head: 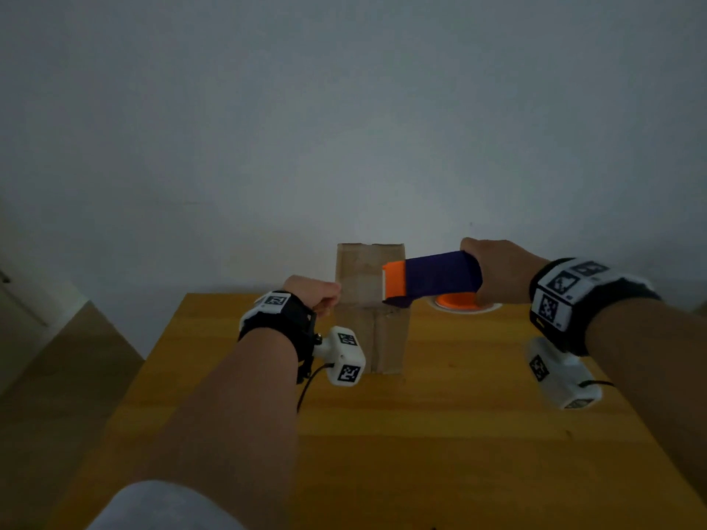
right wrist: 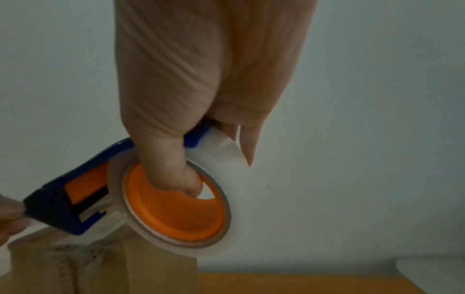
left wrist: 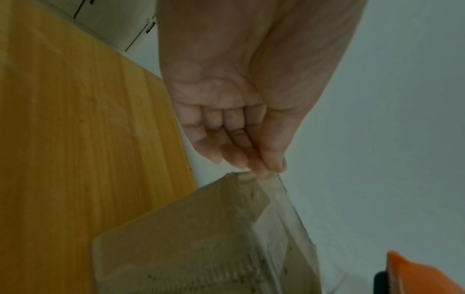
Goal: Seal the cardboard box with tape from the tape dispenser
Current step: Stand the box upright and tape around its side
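A tall brown cardboard box (head: 369,330) stands on the wooden table (head: 440,434) near its far edge. My right hand (head: 493,273) grips a blue and orange tape dispenser (head: 432,279) held just over the box top, nose pointing left. In the right wrist view my thumb sits inside the orange core (right wrist: 176,210) of the clear tape roll (right wrist: 241,179). My left hand (left wrist: 266,167) is at the left top edge of the box (left wrist: 196,248), and its thumb and fingers pinch the free end of a clear tape strip (left wrist: 284,204) drawn from the dispenser.
A pale wall rises right behind the box. The table's left edge drops to the floor (head: 57,357), with a white cabinet (left wrist: 118,21) beyond. A white rounded object (right wrist: 432,274) lies on the table to the right.
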